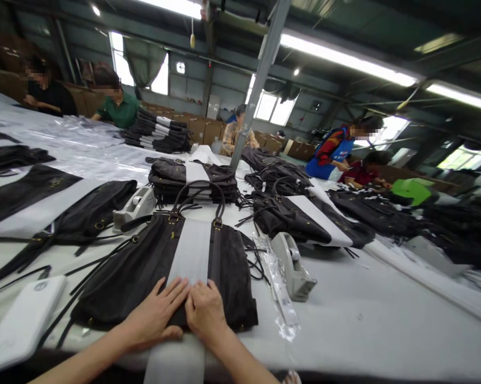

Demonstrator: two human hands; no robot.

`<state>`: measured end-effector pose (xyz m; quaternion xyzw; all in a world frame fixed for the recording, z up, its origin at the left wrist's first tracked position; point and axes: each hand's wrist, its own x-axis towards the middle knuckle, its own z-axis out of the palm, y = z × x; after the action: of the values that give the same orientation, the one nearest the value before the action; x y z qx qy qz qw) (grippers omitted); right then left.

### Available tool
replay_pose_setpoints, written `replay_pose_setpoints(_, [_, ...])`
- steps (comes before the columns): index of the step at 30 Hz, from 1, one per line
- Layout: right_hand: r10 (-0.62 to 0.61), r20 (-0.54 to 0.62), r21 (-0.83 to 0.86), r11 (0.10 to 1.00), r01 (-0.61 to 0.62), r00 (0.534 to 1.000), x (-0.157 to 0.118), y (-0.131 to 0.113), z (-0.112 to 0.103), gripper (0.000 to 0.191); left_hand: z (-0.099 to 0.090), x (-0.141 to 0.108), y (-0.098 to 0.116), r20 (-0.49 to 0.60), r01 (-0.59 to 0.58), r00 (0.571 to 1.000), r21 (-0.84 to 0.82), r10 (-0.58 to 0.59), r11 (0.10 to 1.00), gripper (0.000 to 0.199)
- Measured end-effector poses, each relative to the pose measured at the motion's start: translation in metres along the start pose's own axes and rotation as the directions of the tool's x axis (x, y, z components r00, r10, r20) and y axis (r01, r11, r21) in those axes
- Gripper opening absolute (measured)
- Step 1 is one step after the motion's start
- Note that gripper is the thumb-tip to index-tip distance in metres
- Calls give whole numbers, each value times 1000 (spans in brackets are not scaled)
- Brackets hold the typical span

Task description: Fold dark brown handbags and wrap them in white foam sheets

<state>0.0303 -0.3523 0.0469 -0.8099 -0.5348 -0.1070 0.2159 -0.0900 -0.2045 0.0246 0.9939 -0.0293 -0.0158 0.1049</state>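
Note:
A dark handbag with two upright handles and brass-coloured rings lies flat before me. A white paper-like strip runs down its middle, passes under my hands and hangs over the table's front edge. My left hand rests on the lower part of the bag, fingers stretched out flat with their tips on the strip. Beside it, touching, my right hand has its fingers curled in against the strip; its fingertips are hidden.
Grey tape dispensers stand right and upper left of the bag. A white flat box lies at left. Stacked banded bags sit behind, near a metal post. Clear plastic packets lie at right. Several people work farther back.

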Motion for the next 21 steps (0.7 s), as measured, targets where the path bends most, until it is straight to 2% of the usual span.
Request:
replay_pose_setpoints(2, [158, -112, -125, 977, -172, 981, -3, 12, -27, 32, 0, 3, 2, -3, 3, 1000, 19, -3, 1000, 80])
replay_pose_setpoints(4, [390, -203, -238, 870, -432, 898, -11, 30, -51, 44, 0, 3, 3, -3, 1, 1000, 25, -1, 1000, 77])
replay_pose_setpoints(6, [626, -168, -265, 715, -646, 762, -25, 48, -64, 47, -1, 2, 3, -1, -2, 1000, 30, 2, 1000, 76])
replay_pose_setpoints(7, [706, -118, -259, 657, -708, 698, -34, 56, -66, 46, -1, 1, 3, -2, -5, 1000, 33, 5, 999, 76])
replay_pose_setpoints(9, [785, -37, -230, 596, -769, 619, -50, 67, -62, 47, 1, 0, 2, -11, -12, 1000, 41, 13, 999, 75])
replay_pose_setpoints(10, [796, -21, -212, 588, -781, 605, -57, 71, -58, 48, 2, 0, 1, -18, -17, 1000, 46, 18, 999, 75])
replay_pose_setpoints(13, [772, -38, -154, 623, -767, 635, -67, 74, -44, 42, 7, -1, 0, -46, -24, 999, 50, 26, 998, 76])
replay_pose_setpoints(18, [636, -124, -119, 753, -647, 762, -68, 87, -31, 36, 17, 3, 1, -85, -11, 996, 34, 14, 999, 75])
replay_pose_setpoints(21, [606, -181, -87, 774, -627, 774, -67, 101, -25, 37, 20, 8, 5, -90, 7, 996, 21, -5, 1000, 75])
